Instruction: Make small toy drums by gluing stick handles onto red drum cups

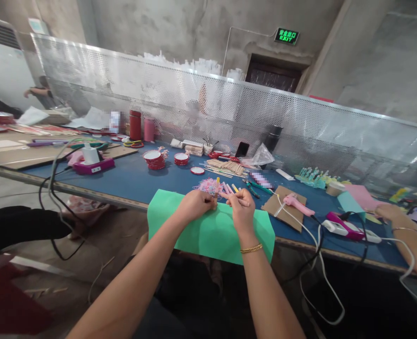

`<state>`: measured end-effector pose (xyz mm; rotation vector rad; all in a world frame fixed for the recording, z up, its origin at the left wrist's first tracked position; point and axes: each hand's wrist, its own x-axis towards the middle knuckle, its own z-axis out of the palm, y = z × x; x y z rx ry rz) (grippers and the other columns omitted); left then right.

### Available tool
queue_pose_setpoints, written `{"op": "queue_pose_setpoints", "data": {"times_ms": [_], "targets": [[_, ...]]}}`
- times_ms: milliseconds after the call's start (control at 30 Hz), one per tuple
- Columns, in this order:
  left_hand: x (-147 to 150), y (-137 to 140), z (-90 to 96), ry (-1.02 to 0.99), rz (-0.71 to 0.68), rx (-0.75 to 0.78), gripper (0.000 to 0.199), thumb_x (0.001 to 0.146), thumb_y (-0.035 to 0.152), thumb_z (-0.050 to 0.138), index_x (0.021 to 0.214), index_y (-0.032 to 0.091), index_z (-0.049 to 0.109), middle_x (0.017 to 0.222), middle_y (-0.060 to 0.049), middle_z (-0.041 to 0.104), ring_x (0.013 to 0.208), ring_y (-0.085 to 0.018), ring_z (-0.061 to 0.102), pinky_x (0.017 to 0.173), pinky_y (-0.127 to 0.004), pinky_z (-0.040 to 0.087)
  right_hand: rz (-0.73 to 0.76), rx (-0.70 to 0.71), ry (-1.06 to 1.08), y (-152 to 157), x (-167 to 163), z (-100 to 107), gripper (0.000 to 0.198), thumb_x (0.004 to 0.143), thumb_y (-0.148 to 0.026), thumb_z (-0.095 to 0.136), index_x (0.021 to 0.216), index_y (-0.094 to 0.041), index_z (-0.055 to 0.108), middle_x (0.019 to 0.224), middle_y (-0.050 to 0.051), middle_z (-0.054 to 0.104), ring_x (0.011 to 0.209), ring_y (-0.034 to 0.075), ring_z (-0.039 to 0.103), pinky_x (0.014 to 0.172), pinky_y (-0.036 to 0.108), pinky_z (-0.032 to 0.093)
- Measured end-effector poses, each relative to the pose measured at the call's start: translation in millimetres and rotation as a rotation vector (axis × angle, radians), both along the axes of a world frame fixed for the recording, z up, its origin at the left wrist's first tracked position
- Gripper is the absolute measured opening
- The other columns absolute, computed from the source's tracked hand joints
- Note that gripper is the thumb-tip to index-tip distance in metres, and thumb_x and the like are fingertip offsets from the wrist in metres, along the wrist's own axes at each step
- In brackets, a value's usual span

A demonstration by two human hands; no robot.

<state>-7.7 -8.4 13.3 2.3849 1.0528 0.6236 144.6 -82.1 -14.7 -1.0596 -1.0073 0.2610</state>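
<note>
My left hand [197,203] pinches a narrow upright wooden stick [216,189] with a yellow upper end. Close on its right, my right hand [243,207] is closed, fingers bent round a slim, pale pink pen-like thing [244,202], whose exact kind I cannot make out. Its fingertips point towards the stick. Both hands are over a green sheet [194,233] that drapes over the table's front edge. Just beyond them lie a heap of pink and blue small loops [205,185] and several pastel marker-like sticks [234,187].
Pliers [252,189] and wooden sticks [228,166] lie behind. A pink glue gun [296,205] rests on cardboard [282,214], near a magenta power strip [346,227] with loose cables. Red-rimmed discs [154,160] stand stacked at left. Another person's arm [406,235] reaches in at right.
</note>
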Motion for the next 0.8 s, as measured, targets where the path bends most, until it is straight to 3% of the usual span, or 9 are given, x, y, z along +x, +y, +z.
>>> {"op": "queue_pose_setpoints", "data": {"times_ms": [267, 500, 800], "targets": [[0.5, 3.7, -5.2, -0.035, -0.012, -0.011, 0.023, 0.083, 0.03, 0.062, 0.076, 0.018, 0.081, 0.07, -0.001, 0.074, 0.065, -0.016, 0.058, 0.06, -0.027, 0.033, -0.005, -0.034, -0.127, -0.6, 1.0, 0.8, 0.029, 0.087, -0.033, 0.062, 0.062, -0.025, 0.048, 0.058, -0.005, 0.06, 0.059, 0.016, 0.057, 0.072, 0.033, 0.047], [0.9, 3.4, -6.0, -0.037, 0.008, -0.004, 0.023, 0.081, 0.031, 0.063, 0.074, 0.018, 0.079, 0.066, -0.002, 0.071, 0.062, -0.015, 0.056, 0.059, -0.028, 0.031, -0.045, -0.017, -0.061, -1.4, -1.3, 2.9, 0.028, 0.084, -0.034, 0.061, 0.062, -0.026, 0.046, 0.055, -0.006, 0.056, 0.058, 0.016, 0.058, 0.071, 0.032, 0.049], [1.5, 1.9, -4.4, -0.031, 0.018, 0.0, 0.023, 0.08, 0.031, 0.061, 0.072, 0.019, 0.079, 0.064, -0.001, 0.069, 0.061, -0.016, 0.055, 0.059, -0.029, 0.03, -0.051, -0.016, -0.074, -1.8, -2.5, 4.0, 0.03, 0.083, -0.034, 0.061, 0.06, -0.026, 0.044, 0.052, -0.007, 0.051, 0.057, 0.016, 0.058, 0.08, 0.036, 0.052]]}}
